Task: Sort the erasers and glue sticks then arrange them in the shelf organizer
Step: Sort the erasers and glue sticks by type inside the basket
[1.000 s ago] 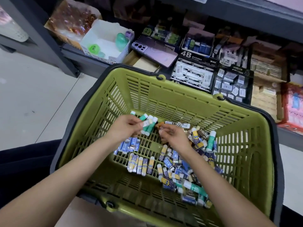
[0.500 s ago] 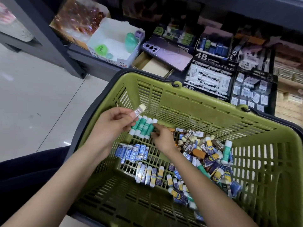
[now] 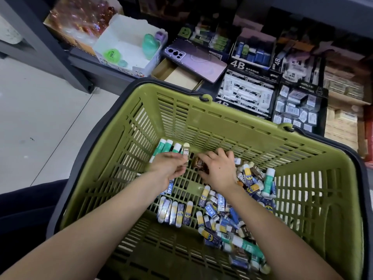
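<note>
- Several black boxes (image 3: 248, 93) beyond the hands read "4B".
- Beside three green-and-white glue sticks (image 3: 167, 147), the left hand (image 3: 169, 168) pinched a cream eraser (image 3: 186, 152) in a barcoded sleeve.
- Just right of it, the right hand (image 3: 220, 170) curled round a brown-wrapped eraser (image 3: 198, 164).
- Nearer than that wrist, loose erasers (image 3: 220, 217) lay heaped in the green basket (image 3: 222, 126).

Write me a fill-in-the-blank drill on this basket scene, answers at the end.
1. The basket holding the stock is ____.
2. The left hand pinches a small eraser beside a row of glue sticks with ____ caps.
3. The right hand holds a clump of erasers wrapped in ____.
4. The phone on the shelf lies face ____.

Answers: green; white; brown; down.
</note>
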`<state>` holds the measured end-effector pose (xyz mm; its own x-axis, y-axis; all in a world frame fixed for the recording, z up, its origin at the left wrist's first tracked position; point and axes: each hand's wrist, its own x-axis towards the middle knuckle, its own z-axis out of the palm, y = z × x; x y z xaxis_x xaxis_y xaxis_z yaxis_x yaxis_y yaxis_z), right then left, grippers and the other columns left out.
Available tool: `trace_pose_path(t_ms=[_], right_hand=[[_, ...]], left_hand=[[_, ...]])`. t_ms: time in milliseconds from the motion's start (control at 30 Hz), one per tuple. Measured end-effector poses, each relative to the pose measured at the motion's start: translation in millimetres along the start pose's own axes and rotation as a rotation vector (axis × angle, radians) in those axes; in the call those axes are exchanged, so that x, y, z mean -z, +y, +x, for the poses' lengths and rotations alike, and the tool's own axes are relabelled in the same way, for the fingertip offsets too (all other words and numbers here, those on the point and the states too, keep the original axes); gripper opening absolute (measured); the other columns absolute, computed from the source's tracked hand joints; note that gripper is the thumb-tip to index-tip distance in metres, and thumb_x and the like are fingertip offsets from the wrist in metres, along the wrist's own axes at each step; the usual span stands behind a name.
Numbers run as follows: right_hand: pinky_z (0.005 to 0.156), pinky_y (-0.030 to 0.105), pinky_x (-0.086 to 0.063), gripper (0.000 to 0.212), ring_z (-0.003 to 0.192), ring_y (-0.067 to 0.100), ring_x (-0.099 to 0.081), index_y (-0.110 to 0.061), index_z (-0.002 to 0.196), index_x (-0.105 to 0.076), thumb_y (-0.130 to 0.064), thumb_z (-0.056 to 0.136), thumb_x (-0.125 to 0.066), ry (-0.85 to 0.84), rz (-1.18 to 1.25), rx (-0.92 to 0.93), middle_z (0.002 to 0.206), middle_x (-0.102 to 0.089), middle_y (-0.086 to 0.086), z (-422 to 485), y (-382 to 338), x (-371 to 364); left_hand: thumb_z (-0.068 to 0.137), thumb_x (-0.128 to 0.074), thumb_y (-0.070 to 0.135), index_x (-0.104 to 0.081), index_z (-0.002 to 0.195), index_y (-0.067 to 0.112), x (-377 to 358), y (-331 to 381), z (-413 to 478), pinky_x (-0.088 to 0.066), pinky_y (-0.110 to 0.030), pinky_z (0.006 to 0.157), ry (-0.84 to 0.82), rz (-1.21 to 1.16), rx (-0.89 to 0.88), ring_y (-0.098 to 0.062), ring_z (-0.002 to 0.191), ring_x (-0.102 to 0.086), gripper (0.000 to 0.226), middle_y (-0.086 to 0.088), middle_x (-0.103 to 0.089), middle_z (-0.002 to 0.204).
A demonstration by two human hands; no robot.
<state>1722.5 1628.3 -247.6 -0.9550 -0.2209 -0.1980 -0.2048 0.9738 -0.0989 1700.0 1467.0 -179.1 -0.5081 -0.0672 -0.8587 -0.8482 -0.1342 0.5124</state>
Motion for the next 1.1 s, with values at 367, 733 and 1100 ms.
trace_pose_path(t_ms=[367,733,1100], right_hand=[[0.083,0.037,-0.022,0.046,0.107,0.018,-0.044,-0.038,0.131,-0.052,-0.049,0.086,-0.056,0.024,0.039,-0.112,0.124,-0.059,-0.016,-10,5,5],[0.081,0.036,-0.021,0.048,0.106,0.019,-0.042,-0.039,0.135,-0.048,-0.047,0.088,-0.056,0.035,0.074,-0.099,0.126,-0.058,-0.015,-8,6,4],[0.08,0.044,-0.041,0.039,0.094,0.032,-0.06,-0.025,0.107,-0.073,-0.036,0.07,-0.081,0.11,0.056,-0.012,0.108,-0.069,0.004,-15,5,5]], left_hand=[[0.087,-0.062,-0.003,-0.057,0.098,0.002,-33,-51,32,-0.057,-0.048,0.075,0.13,0.308,-0.011,-0.032,0.075,-0.063,0.013,-0.022,-0.064,0.095],[0.088,-0.057,-0.004,-0.046,0.123,0.011,-24,-45,34,-0.056,-0.032,0.055,0.015,0.59,-0.027,-0.033,0.097,-0.064,0.039,-0.018,-0.054,0.124],[0.097,-0.047,0.016,-0.051,0.134,0.024,-9,-28,48,-0.047,-0.032,0.071,0.152,1.473,-0.753,-0.026,0.097,-0.061,0.039,-0.008,-0.064,0.11]])
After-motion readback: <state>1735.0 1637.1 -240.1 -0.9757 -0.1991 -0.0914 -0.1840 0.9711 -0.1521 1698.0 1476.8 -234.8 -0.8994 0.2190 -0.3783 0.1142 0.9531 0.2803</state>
